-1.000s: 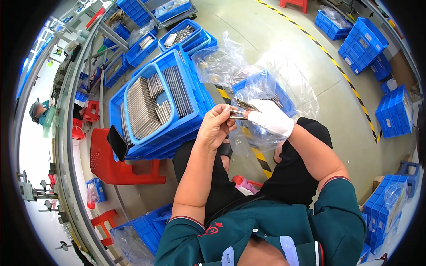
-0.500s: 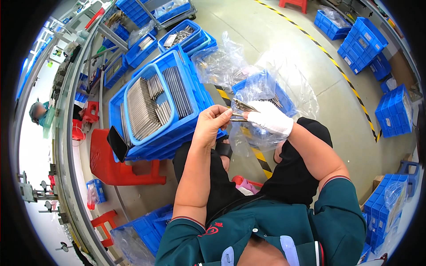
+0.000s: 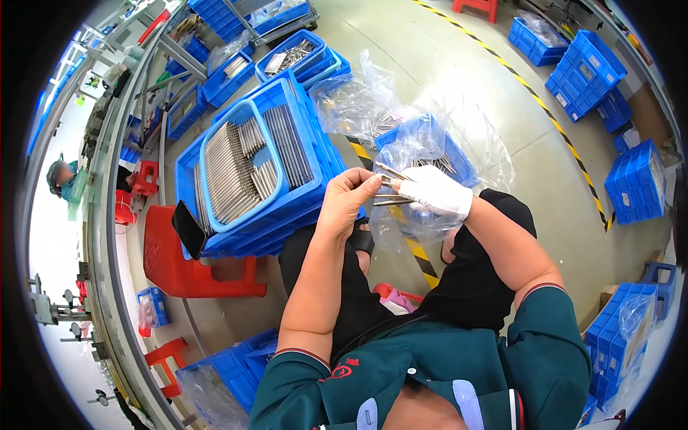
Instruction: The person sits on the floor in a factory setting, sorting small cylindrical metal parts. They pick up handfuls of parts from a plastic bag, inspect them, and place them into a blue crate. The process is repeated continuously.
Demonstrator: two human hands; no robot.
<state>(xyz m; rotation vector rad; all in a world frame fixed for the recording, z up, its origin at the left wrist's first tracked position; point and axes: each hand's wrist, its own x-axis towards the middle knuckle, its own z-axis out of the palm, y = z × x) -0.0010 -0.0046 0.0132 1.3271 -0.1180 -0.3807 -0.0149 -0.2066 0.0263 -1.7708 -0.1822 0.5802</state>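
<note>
Several slender metal rods (image 3: 390, 203) fan out between my hands, above my lap. My right hand (image 3: 438, 192), in a white glove, is closed around them. My bare left hand (image 3: 349, 197) pinches at the rods' ends with thumb and forefinger; which rod it grips is partly hidden. Just beyond the hands is a blue crate (image 3: 464, 163) draped in clear plastic, with more metal rods (image 3: 438, 165) inside. To the left, a light-blue tray (image 3: 276, 154) rests on a stack of blue crates, holding neat rows of rods (image 3: 228, 175).
A black phone-like slab (image 3: 189, 231) leans at the tray's near left corner. Beside the crate stack stands a red stool (image 3: 183, 269). Clear plastic bags (image 3: 355, 100) with metal pieces lie farther out. Stacked blue crates (image 3: 634, 183) line the right. Another person (image 3: 66, 179) is far left.
The rods in my right hand have spread apart and show more plainly. My left hand has shifted slightly, still at their ends.
</note>
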